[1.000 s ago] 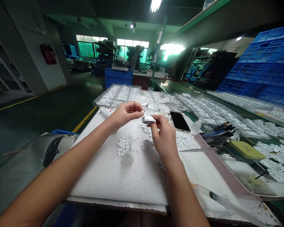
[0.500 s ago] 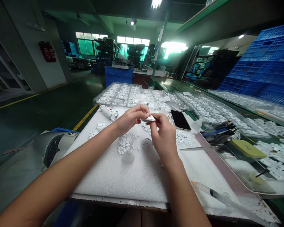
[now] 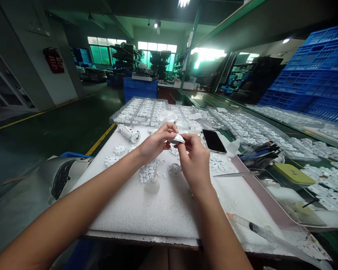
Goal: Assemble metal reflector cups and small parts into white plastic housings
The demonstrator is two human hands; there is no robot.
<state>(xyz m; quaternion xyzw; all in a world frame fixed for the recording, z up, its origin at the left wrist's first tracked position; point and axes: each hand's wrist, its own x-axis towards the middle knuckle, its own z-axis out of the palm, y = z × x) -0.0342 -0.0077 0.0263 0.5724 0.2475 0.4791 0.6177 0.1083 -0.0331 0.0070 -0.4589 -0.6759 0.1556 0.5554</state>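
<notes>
A small white rounded plastic part (image 3: pixel 177 139) is held up between both hands above the foam sheet (image 3: pixel 146 221). My left hand (image 3: pixel 159 140) pinches its left side with thumb and fingers. On the other side, my right hand (image 3: pixel 194 155) grips its edge, fingers closed. Below them lie a pile of small white pieces (image 3: pixel 148 172) and a round white disc part (image 3: pixel 174 169). A small squeeze bottle with a thin nozzle (image 3: pixel 152 184) stands upright nearer to me. More round white parts (image 3: pixel 112 160) lie at the left, beside a stack of discs (image 3: pixel 129 133).
Trays of white parts (image 3: pixel 142 110) fill the back of the table. To the right are a phone (image 3: pixel 214 141), tweezers (image 3: pixel 236 174), a syringe (image 3: pixel 259 229), a yellow box (image 3: pixel 294 174) and tools (image 3: pixel 261 156). Blue crates (image 3: pixel 312 75) are stacked at far right.
The white part has tilted slightly between my hands, showing more of its face. Both hands keep their hold and have barely moved. The view has shifted slightly.
</notes>
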